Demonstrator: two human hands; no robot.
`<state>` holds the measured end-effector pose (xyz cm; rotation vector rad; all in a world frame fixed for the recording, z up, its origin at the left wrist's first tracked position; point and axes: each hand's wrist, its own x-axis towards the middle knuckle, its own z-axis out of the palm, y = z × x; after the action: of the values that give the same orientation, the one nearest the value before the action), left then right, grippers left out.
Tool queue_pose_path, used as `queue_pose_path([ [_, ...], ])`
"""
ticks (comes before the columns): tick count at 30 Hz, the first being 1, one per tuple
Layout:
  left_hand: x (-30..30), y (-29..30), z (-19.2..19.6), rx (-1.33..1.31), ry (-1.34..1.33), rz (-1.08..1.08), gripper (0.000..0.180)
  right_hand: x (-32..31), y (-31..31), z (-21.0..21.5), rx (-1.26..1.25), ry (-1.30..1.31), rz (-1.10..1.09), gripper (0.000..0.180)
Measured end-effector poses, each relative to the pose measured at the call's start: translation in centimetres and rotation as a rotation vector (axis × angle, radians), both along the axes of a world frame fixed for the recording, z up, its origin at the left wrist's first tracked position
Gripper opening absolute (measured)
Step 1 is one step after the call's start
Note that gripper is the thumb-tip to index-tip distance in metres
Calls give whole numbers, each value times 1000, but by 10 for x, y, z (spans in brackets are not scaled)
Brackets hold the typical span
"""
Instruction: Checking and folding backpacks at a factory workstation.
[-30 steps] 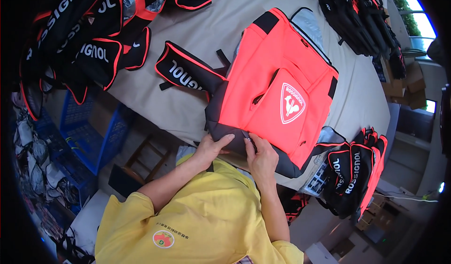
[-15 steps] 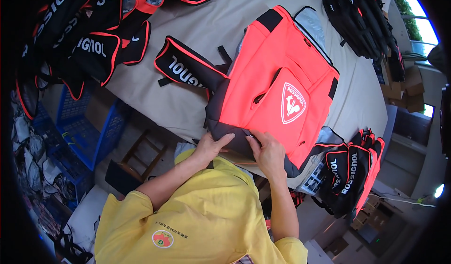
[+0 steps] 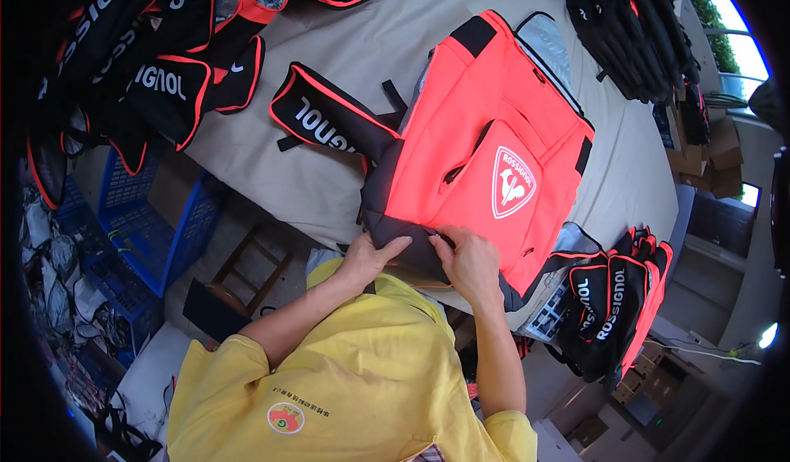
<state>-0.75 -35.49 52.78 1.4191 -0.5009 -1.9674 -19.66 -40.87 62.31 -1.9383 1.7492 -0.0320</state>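
Observation:
A bright coral-red backpack (image 3: 461, 141) with a white shield-shaped print lies flat on the table, its dark grey base turned toward me. At the base's left corner, my left hand (image 3: 370, 260) grips the dark fabric, thumb on top and fingers tucked underneath out of sight. A little to the right, my right hand (image 3: 471, 266) pinches the same dark panel near the seam where it meets the red front. Whether anything small sits in that pinch is hidden. A black side flap (image 3: 333, 116) with red piping and white lettering spreads out to the left of the backpack.
A pale cloth covers the table (image 3: 329, 38). Black bag pieces with red trim (image 3: 169, 92) pile up at the far left, above blue plastic crates (image 3: 185, 232). More black bags (image 3: 621, 34) stack at the far right; several black-and-red ones (image 3: 613, 297) stand at the near right.
My right hand has shifted very slightly at the base seam, its fingers curling closer over the fabric. The left hand and the backpack stay where they were.

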Motion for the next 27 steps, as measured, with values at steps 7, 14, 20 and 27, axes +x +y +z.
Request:
queue_pose_path([
  [7,2,1,-4,-12,9,-35,44,-6,10,-19,119,-157,-191,23],
  [14,3,-1,1,44,31,-30,43,-14,41,-42,27,-676,-707,26],
  [20,4,-1,-2,53,54,-38,47,3,44,-25,-119,-339,-392,30],
  [27,6,0,-5,28,21,-53,46,7,30,-14,-197,2,-123,24],
])
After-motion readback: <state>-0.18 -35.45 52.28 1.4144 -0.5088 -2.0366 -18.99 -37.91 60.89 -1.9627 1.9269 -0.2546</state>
